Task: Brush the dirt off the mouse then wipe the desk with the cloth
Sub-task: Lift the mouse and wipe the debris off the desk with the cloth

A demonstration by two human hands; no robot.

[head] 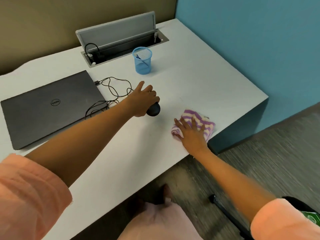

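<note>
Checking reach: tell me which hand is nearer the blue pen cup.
Left. The left hand grips the mouse just below the pen cup; the right hand presses the cloth, farther away.

On the white desk (199, 80), closed grey laptop (52, 108) sits left, black rounded mouse (154, 110) centre, striped purple-and-cream cloth (199, 120) right, blue mesh pen cup (142, 60) behind, black tangled cable (112, 89) between laptop and mouse.

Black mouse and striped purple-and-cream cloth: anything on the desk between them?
Nothing: the head view shows bare white desk between the black mouse and the striped cloth.
</note>
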